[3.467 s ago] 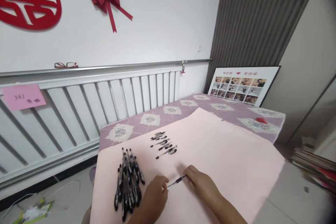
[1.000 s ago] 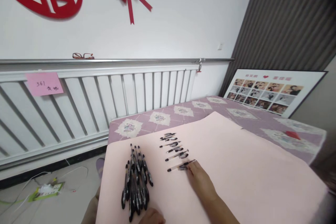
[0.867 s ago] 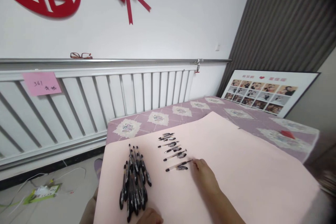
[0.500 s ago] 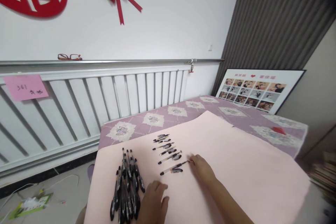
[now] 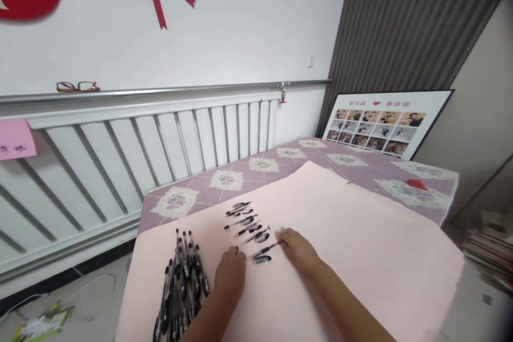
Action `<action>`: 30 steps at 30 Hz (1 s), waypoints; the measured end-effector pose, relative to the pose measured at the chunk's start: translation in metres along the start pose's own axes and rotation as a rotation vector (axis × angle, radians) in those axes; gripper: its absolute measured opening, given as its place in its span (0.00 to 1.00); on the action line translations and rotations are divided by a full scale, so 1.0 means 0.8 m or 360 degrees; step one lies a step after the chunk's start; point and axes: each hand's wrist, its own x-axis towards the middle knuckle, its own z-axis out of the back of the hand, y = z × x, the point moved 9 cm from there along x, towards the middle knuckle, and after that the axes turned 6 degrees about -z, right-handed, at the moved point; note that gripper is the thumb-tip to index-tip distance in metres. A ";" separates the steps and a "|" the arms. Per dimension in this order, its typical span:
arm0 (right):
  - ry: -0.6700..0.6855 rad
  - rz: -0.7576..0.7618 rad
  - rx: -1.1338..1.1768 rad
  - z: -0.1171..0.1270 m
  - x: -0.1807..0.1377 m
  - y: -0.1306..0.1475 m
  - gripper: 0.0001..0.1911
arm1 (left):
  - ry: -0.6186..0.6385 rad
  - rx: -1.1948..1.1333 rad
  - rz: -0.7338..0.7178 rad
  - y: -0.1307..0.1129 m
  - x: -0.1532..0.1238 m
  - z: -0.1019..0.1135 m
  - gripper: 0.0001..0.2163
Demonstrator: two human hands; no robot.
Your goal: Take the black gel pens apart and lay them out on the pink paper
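An uncapped gel pen (image 5: 262, 251) lies on the pink sheet (image 5: 344, 256), its loose black cap (image 5: 262, 260) beside it. My left hand (image 5: 231, 273) is closed at the pen's rear end, with the fingertips partly hidden. At the pen's tip, the fingers of my right hand (image 5: 296, 248) are pinched together. Several more uncapped pens (image 5: 242, 220) with their caps form a column beyond. To the left of my left hand lies a heap of capped black pens (image 5: 182, 283), partly covered by my left forearm.
A purple patterned tablecloth (image 5: 200, 184) shows past the sheet's far edge. Behind the table runs a white radiator (image 5: 160, 144) with glasses (image 5: 78, 86) on the pipe above. A photo board (image 5: 385, 123) leans at the back right. Stacked books (image 5: 487, 256) stand at the right.
My left hand has moved forward from beside the pen heap to the rear end of the nearest uncapped pen. My right hand stays near its tip. The view has shifted right.
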 end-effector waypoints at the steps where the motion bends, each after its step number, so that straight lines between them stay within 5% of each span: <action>1: -0.0004 0.0007 0.0011 0.000 0.000 0.001 0.08 | 0.0008 0.0007 0.0000 0.000 0.001 0.000 0.11; 15: -0.0102 -0.0025 0.0113 0.003 -0.002 0.014 0.10 | 0.0012 -0.0050 -0.0019 -0.005 0.002 0.010 0.12; 20: -0.0191 -0.0095 0.0203 0.015 -0.008 0.020 0.12 | -0.0082 -0.0143 -0.0095 -0.027 -0.037 0.035 0.14; 25: -0.0135 0.0037 0.0324 0.009 -0.024 0.091 0.10 | -0.0002 -0.0467 -0.0427 -0.028 -0.120 0.025 0.15; 30: 0.0055 0.0184 0.0364 -0.029 -0.046 0.202 0.07 | -0.0220 -0.0747 -0.0129 0.061 -0.187 0.014 0.10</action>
